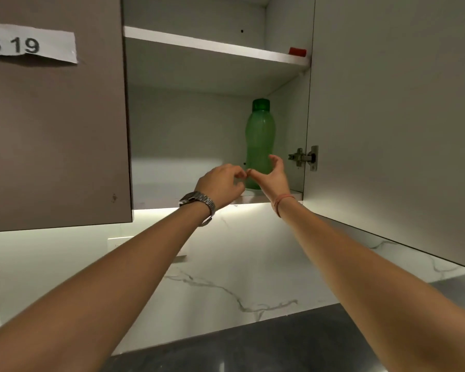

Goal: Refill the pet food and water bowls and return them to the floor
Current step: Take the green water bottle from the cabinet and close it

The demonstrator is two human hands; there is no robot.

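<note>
A tall green bottle [260,135] with a green cap stands upright on the lower shelf [188,201] of an open wall cupboard, near its right wall. Both my arms reach up to it. My right hand [273,177] is spread at the bottle's base, thumb on the right side, fingers on the left, not closed round it. My left hand [222,185], with a metal watch on the wrist, is just left of the bottle, fingers loosely curled and holding nothing. No bowls are in view.
The cupboard's right door [392,116] hangs open beside my right arm. A closed door [54,130] with a paper label is to the left. A small red object [297,51] lies on the upper shelf. Below are a marble backsplash [226,264] and a dark counter [253,345].
</note>
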